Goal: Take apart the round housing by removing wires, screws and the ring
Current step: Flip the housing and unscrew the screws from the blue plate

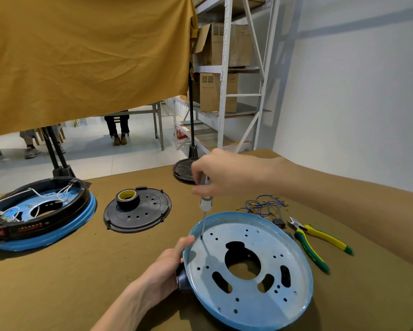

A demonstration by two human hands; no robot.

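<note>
1. The right hand [221, 174] was curled around the handle of a screwdriver [204, 199], holding it nearly upright, with the tip set down on the inner plate of the blue housing [267, 304] close to its left rim.
2. The left hand [163, 266] gripped that housing at its left edge, thumb hooked over the rim, fingers hidden underneath, just below the screwdriver tip.
3. The housing lay on the brown bench [81, 271] between and below the two hands, open side up, showing a pale metal plate with a large central cutout, slots and small holes.
4. Just right of the right forearm lay a tangle of blue wires [264, 206], and beyond it a pair of green-and-yellow cutters [317, 240], near the housing's right rim but apart from it.
5. Left of the right hand sat a black round cover [150, 215] with a roll of black tape [127, 198] resting on it.
6. Well to the left of both hands stood a second blue housing [45, 237], still fitted with a black ring [28, 229] and white wiring.
7. Beyond the right hand, a black round base [182, 169] was partly hidden behind the knuckles.
</note>
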